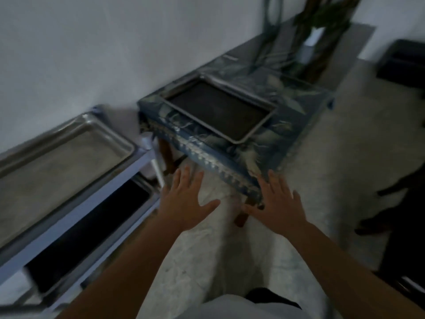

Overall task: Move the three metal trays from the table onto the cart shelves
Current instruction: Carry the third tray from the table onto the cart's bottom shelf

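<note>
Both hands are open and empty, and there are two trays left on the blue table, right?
Not quite. The head view shows only one metal tray on the blue table. The left hand and right hand are open and empty.

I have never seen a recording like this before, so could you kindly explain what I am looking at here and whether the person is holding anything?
There is no machine here: a person wears a wide-angle camera on the head, so this single picture looks forward and down over their own arms. The left hand and the right hand are both spread open with the fingers apart, and neither holds anything. They reach toward a small table covered with a blue patterned cloth, on which one dark-bottomed metal tray lies. To the left stands a cart with pale blue rails. A silvery tray lies on its top shelf, and a dark tray sits on the shelf below. The picture is blurred, so finer details are hard to tell.
</note>
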`<action>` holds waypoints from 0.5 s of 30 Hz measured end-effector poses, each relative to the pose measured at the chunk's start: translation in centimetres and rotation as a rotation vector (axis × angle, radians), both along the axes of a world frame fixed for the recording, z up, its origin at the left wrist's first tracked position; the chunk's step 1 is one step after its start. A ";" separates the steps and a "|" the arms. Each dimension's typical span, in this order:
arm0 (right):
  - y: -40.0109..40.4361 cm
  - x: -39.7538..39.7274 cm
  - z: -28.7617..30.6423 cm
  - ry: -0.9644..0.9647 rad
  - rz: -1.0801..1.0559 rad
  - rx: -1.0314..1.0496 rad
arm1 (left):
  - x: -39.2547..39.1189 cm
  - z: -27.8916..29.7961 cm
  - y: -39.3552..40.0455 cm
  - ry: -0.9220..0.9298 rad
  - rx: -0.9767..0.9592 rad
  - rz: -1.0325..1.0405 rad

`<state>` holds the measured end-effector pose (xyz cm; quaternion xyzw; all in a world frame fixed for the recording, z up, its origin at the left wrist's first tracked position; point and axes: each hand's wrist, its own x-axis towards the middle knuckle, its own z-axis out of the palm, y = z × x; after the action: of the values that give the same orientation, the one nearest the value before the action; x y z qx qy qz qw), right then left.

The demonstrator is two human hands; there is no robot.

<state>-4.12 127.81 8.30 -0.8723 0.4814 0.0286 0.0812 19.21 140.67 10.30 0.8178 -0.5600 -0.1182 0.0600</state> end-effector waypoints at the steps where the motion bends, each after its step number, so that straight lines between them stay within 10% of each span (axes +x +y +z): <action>1: -0.8 -2.2 0.2 -0.001 -0.048 0.001 | -1.6 0.2 -1.7 -0.006 -0.011 -0.036; 15: -13.1 -26.6 0.2 -0.081 -0.419 0.045 | -25.5 1.7 -23.3 -0.084 0.000 -0.411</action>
<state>-30.69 114.74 8.54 -0.7516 0.6477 -0.0134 0.1240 -6.25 117.38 11.97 0.6904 -0.7172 -0.0939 0.0112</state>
